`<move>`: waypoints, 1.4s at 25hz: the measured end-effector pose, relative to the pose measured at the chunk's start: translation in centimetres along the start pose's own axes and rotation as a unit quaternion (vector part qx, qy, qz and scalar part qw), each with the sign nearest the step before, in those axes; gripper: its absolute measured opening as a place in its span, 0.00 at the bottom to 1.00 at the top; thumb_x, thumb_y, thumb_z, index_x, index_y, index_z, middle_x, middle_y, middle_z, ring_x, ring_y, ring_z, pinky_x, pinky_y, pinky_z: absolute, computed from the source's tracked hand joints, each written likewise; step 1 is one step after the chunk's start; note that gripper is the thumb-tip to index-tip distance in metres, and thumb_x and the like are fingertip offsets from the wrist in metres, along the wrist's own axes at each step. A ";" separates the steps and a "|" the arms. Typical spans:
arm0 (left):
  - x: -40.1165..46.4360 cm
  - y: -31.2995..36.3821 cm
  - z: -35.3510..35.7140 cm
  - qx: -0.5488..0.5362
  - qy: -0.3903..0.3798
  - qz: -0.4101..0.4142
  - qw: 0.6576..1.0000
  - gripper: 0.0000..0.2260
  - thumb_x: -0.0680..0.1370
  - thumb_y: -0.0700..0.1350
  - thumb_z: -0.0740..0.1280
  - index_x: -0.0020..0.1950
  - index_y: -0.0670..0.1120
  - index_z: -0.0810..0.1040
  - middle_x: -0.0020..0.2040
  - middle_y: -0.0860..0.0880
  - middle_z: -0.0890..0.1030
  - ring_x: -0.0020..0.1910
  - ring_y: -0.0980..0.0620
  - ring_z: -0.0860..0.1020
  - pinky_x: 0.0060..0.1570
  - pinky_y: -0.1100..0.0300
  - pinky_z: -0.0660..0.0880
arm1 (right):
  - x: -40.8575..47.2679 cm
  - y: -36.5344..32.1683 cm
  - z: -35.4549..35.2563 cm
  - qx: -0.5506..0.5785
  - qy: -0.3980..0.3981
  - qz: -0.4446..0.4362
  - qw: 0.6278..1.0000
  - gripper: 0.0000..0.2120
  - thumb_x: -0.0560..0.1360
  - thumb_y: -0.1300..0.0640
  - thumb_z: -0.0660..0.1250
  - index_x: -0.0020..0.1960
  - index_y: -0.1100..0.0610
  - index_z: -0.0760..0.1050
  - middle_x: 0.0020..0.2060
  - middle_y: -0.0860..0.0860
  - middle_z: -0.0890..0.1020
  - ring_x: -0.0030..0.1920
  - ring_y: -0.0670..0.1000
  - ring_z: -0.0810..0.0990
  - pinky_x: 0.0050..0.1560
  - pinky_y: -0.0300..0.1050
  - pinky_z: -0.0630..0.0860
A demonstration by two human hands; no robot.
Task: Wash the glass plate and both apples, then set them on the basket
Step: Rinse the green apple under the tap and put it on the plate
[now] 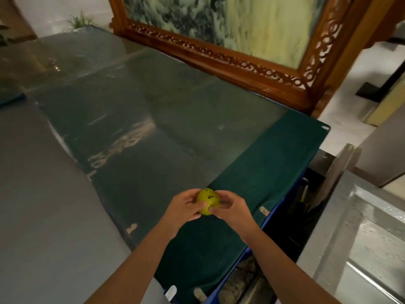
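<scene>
A yellow-green apple (207,200) with small dark marks is held between both hands, above the near right part of a green cloth table (267,154). My left hand (183,208) cups it from the left, with the thumb across its front. From the right, my right hand (230,208) grips it with the fingertips. No second apple, glass plate or basket is in view.
A clear plastic sheet (135,119) covers most of the table. A carved wooden frame (219,60) with a marbled panel stands at the table's far edge. A steel sink (372,244) lies at the right, past a dark gap beside the table.
</scene>
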State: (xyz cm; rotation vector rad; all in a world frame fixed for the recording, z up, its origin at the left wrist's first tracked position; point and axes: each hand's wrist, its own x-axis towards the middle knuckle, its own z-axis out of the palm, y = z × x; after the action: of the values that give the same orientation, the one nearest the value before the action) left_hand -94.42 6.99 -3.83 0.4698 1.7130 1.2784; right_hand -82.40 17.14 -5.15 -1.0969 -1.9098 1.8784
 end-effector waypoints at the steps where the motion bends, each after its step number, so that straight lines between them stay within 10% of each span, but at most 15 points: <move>1: -0.3 0.4 1.2 -0.011 -0.015 0.004 1.000 0.11 0.73 0.42 0.69 0.49 0.57 0.77 0.54 0.52 0.81 0.51 0.56 0.80 0.44 0.62 0.79 | -1.1 0.0 -1.4 0.028 0.011 -0.002 1.000 0.20 0.66 0.67 0.74 0.55 0.57 0.76 0.50 0.54 0.82 0.50 0.52 0.81 0.52 0.45 0.79; 11: -2.8 -1.8 24.7 -0.226 -0.243 -0.051 0.942 0.19 0.65 0.40 0.70 0.55 0.48 0.75 0.51 0.47 0.83 0.48 0.49 0.83 0.45 0.51 0.81 | -14.8 7.1 -21.2 0.258 0.184 0.000 0.948 0.17 0.72 0.70 0.67 0.58 0.58 0.74 0.50 0.55 0.81 0.49 0.54 0.81 0.53 0.53 0.79; 17: -5.5 -7.8 39.3 -0.264 -0.255 -0.150 0.918 0.16 0.70 0.33 0.67 0.53 0.49 0.75 0.52 0.43 0.81 0.49 0.46 0.80 0.43 0.52 0.82 | -24.9 17.2 -36.0 0.398 0.447 0.089 0.796 0.20 0.79 0.64 0.54 0.71 0.64 0.62 0.70 0.64 0.66 0.65 0.63 0.71 0.62 0.57 0.71; 24: -6.7 -9.1 46.8 -0.276 -0.238 -0.161 0.917 0.20 0.62 0.38 0.72 0.52 0.50 0.75 0.52 0.44 0.81 0.49 0.47 0.81 0.39 0.54 0.81 | -21.8 16.5 -43.4 0.503 0.405 0.117 0.754 0.27 0.78 0.64 0.49 0.74 0.65 0.42 0.75 0.60 0.44 0.75 0.59 0.44 0.75 0.53 0.43; 28: -6.2 -8.6 47.9 -0.267 -0.237 -0.137 0.924 0.20 0.62 0.39 0.72 0.52 0.49 0.75 0.54 0.44 0.79 0.52 0.46 0.80 0.39 0.55 0.81 | -20.7 15.9 -45.2 0.580 0.368 0.133 0.714 0.26 0.79 0.62 0.50 0.75 0.66 0.49 0.76 0.59 0.52 0.76 0.56 0.51 0.76 0.49 0.50; 35: -5.0 -8.5 49.9 -0.225 -0.237 -0.069 0.943 0.20 0.64 0.35 0.72 0.54 0.50 0.75 0.57 0.42 0.77 0.51 0.49 0.81 0.42 0.55 0.81 | -20.7 14.6 -47.6 0.562 0.303 0.117 0.760 0.23 0.79 0.63 0.48 0.73 0.67 0.56 0.74 0.60 0.60 0.74 0.57 0.60 0.74 0.51 0.57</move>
State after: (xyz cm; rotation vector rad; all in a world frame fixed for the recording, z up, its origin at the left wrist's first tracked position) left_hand -48.34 27.26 -11.21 0.3399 0.9968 1.2788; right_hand -32.59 37.73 -5.41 -1.2208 -0.1360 1.8933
